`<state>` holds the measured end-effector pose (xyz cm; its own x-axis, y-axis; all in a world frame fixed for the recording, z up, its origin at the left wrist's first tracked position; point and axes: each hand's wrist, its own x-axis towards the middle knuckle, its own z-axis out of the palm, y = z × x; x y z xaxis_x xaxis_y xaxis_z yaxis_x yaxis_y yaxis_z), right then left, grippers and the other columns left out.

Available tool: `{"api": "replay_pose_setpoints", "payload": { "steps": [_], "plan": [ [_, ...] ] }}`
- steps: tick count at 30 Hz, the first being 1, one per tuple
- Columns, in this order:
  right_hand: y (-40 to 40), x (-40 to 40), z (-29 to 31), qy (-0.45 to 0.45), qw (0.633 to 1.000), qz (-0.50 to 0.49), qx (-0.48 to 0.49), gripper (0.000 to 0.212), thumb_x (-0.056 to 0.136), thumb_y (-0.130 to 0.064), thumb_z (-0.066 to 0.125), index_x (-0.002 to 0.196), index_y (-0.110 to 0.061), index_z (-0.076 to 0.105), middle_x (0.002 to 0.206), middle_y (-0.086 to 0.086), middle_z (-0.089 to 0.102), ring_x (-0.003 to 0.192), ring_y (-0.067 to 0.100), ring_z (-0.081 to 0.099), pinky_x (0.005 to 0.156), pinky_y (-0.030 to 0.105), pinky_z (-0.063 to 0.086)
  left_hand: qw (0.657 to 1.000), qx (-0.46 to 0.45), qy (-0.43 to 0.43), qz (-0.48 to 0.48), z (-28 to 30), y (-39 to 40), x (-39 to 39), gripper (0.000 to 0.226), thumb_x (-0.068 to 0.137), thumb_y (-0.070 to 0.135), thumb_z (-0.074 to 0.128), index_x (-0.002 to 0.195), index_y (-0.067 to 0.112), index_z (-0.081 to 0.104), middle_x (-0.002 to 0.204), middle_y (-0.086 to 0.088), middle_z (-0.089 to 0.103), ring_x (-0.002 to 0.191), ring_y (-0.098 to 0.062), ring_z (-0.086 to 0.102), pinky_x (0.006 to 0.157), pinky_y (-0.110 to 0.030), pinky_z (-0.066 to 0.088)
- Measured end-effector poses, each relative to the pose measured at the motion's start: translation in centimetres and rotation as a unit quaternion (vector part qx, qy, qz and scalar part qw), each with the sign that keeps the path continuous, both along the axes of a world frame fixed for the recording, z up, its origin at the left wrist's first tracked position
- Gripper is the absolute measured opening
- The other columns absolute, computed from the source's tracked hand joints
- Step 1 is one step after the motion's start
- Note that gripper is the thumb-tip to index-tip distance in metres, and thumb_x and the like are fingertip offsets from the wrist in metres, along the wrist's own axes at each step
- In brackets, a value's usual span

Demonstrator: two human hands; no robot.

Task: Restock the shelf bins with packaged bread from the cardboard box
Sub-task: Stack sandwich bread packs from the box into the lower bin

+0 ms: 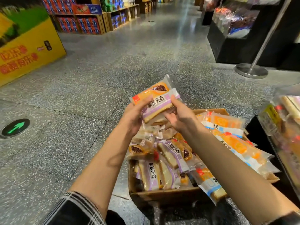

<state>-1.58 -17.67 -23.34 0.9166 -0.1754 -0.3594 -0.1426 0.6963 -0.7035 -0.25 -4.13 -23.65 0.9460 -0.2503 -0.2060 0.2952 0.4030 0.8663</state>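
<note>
above cardboard box [164, 194] | bread packets [155, 101] (two stacked) | both hands' fingers [174, 99] curled round them

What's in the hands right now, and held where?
Both hands, left and right, hold a small stack of bread packs, gripping its opposite ends.

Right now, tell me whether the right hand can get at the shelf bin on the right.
Probably not freely: the right hand and left hand both grip the stacked bread packs. The shelf bin sits close beside the cardboard box, nothing between.
</note>
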Motion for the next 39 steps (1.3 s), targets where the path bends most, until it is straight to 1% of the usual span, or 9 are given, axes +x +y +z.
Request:
{"api": "replay_pose_setpoints", "payload": {
  "steps": [5, 7, 12, 18, 22, 24, 28, 35, 39],
  "plan": [
    [-0.4, 0.1, 0.0, 0.002, 0.990, 0.099, -0.100, 0.050, 0.098, -0.051, 0.035, 0.098, -0.008, 0.060, 0.086, 0.010, 0.068, 0.081, 0.021, 0.065, 0.078, 0.035, 0.054, 0.991, 0.007, 0.012, 0.132, 0.5, 1.9, 0.6, 0.022, 0.082, 0.002, 0.069, 0.102, 0.005, 0.062, 0.099, -0.015, 0.070, 0.073, -0.022, 0.069, 0.074, -0.048, 0.057],
    [-1.5, 0.6, -1.3, 0.024, 0.968, 0.091, -0.233, 0.043, 0.099, -0.041, 0.038, 0.086, -0.009, 0.064, 0.077, 0.004, 0.069, 0.081, 0.021, 0.063, 0.077, 0.031, 0.051, 0.978, 0.035, 0.004, 0.208, 0.3, 3.2, 1.0, 0.019, 0.081, 0.000, 0.071, 0.090, 0.011, 0.059, 0.097, -0.014, 0.069, 0.067, -0.018, 0.068, 0.070, -0.043, 0.059],
    [-2.5, 2.5, -6.0, 0.020, 0.716, 0.113, -0.688, 0.026, 0.088, -0.005, 0.057, 0.111, -0.009, 0.067, 0.113, 0.009, 0.069, 0.108, 0.025, 0.061, 0.087, 0.026, 0.042, 0.942, 0.149, -0.011, 0.300, -1.6, 5.8, 2.0, 0.030, 0.065, 0.015, 0.085, 0.083, 0.017, 0.062, 0.096, -0.009, 0.072, 0.090, -0.028, 0.070, 0.082, -0.048, 0.056],
    [-0.1, 5.3, -7.5, -0.057, 0.521, 0.280, -0.804, 0.043, 0.083, -0.011, 0.060, 0.126, -0.016, 0.056, 0.127, 0.007, 0.059, 0.117, 0.026, 0.054, 0.096, 0.035, 0.045, 0.948, 0.159, 0.003, 0.275, -2.7, 6.2, 2.5, 0.016, 0.081, 0.000, 0.069, 0.079, 0.014, 0.061, 0.078, -0.006, 0.065, 0.068, -0.017, 0.065, 0.067, -0.034, 0.058],
    [-1.0, 6.3, -8.9, -0.072, 0.458, 0.291, -0.837, 0.047, 0.084, -0.016, 0.057, 0.129, -0.025, 0.048, 0.129, 0.003, 0.059, 0.115, 0.026, 0.057, 0.088, 0.033, 0.044, 0.943, 0.155, 0.037, 0.291, -3.2, 6.0, 2.8, 0.027, 0.082, -0.007, 0.052, 0.067, 0.015, 0.053, 0.050, 0.004, 0.056, 0.046, -0.008, 0.057, 0.046, -0.020, 0.050],
    [-1.7, 6.5, -9.3, -0.078, 0.459, 0.275, -0.841, 0.044, 0.082, -0.014, 0.056, 0.124, -0.028, 0.050, 0.114, 0.003, 0.065, 0.105, 0.028, 0.061, 0.078, 0.031, 0.043, 0.939, 0.165, 0.041, 0.297, -3.3, 6.1, 2.9, 0.019, 0.081, -0.007, 0.049, 0.075, 0.011, 0.053, 0.055, 0.000, 0.055, 0.044, -0.007, 0.053, 0.037, -0.014, 0.039],
    [-3.2, 7.1, -7.8, -0.096, 0.490, 0.215, -0.840, 0.040, 0.083, -0.006, 0.051, 0.119, -0.022, 0.056, 0.111, 0.005, 0.067, 0.105, 0.030, 0.060, 0.082, 0.038, 0.047, 0.931, 0.186, 0.012, 0.314, -3.1, 5.9, 3.1, 0.033, 0.075, 0.002, 0.058, 0.109, 0.005, 0.057, 0.093, -0.008, 0.066, 0.077, -0.022, 0.064, 0.072, -0.038, 0.058],
    [-7.2, 4.4, -2.1, -0.074, 0.768, 0.269, -0.576, 0.024, 0.084, 0.013, 0.054, 0.086, -0.011, 0.052, 0.073, 0.005, 0.051, 0.064, 0.016, 0.051, 0.057, 0.030, 0.038, 0.936, 0.221, -0.040, 0.271, -3.4, 3.3, 3.0, 0.023, 0.072, 0.022, 0.063, 0.092, 0.023, 0.052, 0.101, -0.009, 0.065, 0.091, -0.026, 0.063, 0.089, -0.051, 0.051],
    [-10.9, 0.8, 1.3, -0.021, 0.877, 0.269, -0.398, 0.023, 0.082, 0.011, 0.050, 0.087, -0.011, 0.054, 0.071, 0.004, 0.063, 0.056, 0.015, 0.061, 0.051, 0.027, 0.049, 0.942, 0.256, -0.058, 0.208, -1.9, -1.5, 1.1, 0.031, 0.071, 0.025, 0.061, 0.098, 0.019, 0.047, 0.108, -0.020, 0.063, 0.093, -0.033, 0.061, 0.089, -0.051, 0.050]
  ]
}}
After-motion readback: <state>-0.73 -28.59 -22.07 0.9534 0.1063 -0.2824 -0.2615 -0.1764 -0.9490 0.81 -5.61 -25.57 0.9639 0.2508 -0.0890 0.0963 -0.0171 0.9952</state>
